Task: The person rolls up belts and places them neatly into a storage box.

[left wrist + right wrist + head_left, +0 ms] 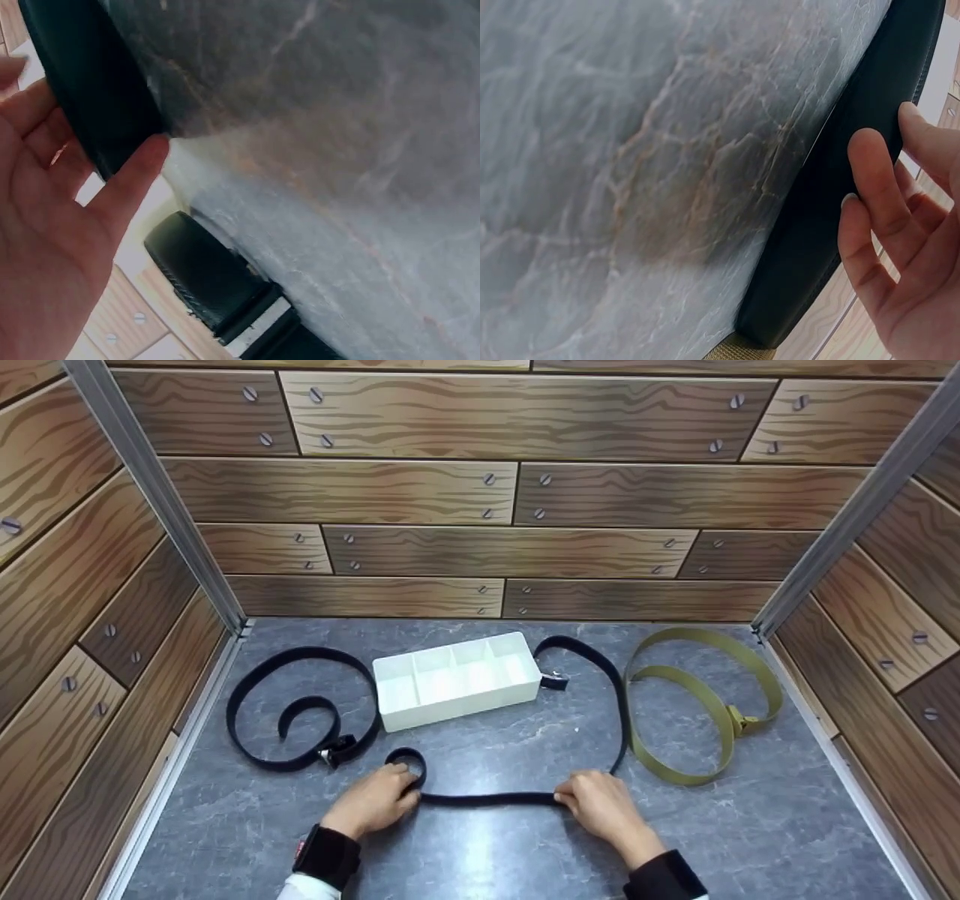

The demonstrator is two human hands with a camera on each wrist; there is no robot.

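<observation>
A black leather belt [487, 799] runs straight across the front between both hands, standing on its edge. My left hand [379, 799] holds it at a small curled loop on its left end. At the right end of the straight stretch, my right hand [604, 806] pinches the belt between thumb and fingers. From there the belt bends back toward its buckle end [555, 681], beside the tray. In the right wrist view, fingertips grip the strap [817, 195]. The left wrist view shows thumb and fingers on the strap [97, 90].
A white tray [461, 705] with several compartments stands behind the hands. Left of it lies a coiled black belt [300, 651] with a buckle. An olive webbing belt [675, 775] lies coiled at the right. Wood-patterned walls [420, 491] enclose the grey marbled surface [480, 855].
</observation>
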